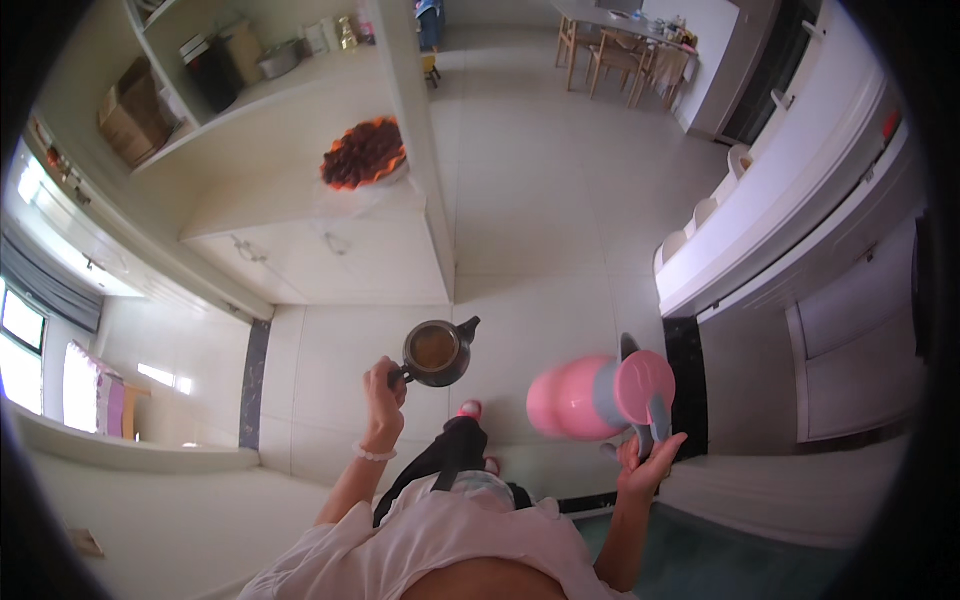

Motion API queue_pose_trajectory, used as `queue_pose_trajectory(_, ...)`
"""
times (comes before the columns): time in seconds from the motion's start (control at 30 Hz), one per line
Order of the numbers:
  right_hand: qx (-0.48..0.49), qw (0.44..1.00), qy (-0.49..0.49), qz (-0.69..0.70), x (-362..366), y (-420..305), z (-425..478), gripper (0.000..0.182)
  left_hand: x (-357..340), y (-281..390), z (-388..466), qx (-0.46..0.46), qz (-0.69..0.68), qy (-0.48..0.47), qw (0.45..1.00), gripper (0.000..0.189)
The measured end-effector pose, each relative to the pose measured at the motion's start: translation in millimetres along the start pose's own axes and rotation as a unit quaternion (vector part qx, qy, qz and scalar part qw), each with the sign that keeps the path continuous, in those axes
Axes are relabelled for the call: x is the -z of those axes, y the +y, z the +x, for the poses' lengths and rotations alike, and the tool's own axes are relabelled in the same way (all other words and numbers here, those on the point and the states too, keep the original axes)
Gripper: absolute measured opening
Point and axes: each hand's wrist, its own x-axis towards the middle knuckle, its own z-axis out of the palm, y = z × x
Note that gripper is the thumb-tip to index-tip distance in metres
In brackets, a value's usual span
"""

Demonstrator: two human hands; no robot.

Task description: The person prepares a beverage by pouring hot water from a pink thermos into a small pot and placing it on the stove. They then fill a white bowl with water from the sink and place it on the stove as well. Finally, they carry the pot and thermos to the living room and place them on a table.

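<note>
A dark teapot [450,376] with its top uncovered is held by its handle in my left hand [385,399], the spout pointing away to the right. Brownish contents show inside its round opening. My right hand [646,466] grips the grey handle of a pink vacuum jug [576,397], which has a pink lid and a grey collar and leans over with its base to the left. The two vessels are apart, both held above the tiled floor. My fingers are partly hidden behind the jug's handle.
At the left, a cream cabinet [322,259] carries a frilled orange-rimmed bowl [364,154] of dark red items, with a pot [281,58] and a cardboard box [135,112] on its shelves. Tiled floor [525,202] runs ahead between it and a white door-side unit [757,191]. A dining table [600,16] with chairs stands far off.
</note>
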Motion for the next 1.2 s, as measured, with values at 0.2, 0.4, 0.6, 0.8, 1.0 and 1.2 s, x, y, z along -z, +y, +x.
queue_pose_trajectory(0.2, 0.033, 0.998, 0.046, 0.010, -31, 3, 124, 0.060, -86, 4, 130, -0.038, 0.069, -0.056, 0.995, 0.038)
queue_pose_trajectory(0.4, 0.081, 0.986, 0.141, 0.025, -68, -25, 229, 0.061, -174, 31, 245, -0.013, 0.105, -0.063, 0.992, 0.043)
queue_pose_trajectory(0.6, 0.097, 0.991, 0.086, -0.015, -87, -48, 356, 0.062, -258, 39, 350, -0.002, 0.055, -0.039, 0.998, 0.038)
queue_pose_trajectory(0.8, 0.095, 0.988, 0.118, -0.012, -131, -52, 503, 0.059, -335, 37, 449, -0.023, 0.068, -0.002, 0.997, 0.033)
queue_pose_trajectory(1.0, 0.053, 0.998, 0.025, -0.025, -188, -73, 663, 0.058, -404, 47, 532, 0.034, -0.070, 0.091, 0.993, 0.025)
queue_pose_trajectory(1.2, 0.076, 0.995, -0.013, -0.064, -280, -90, 802, 0.058, -452, 65, 637, -0.030, -0.089, 0.137, 0.986, 0.025)
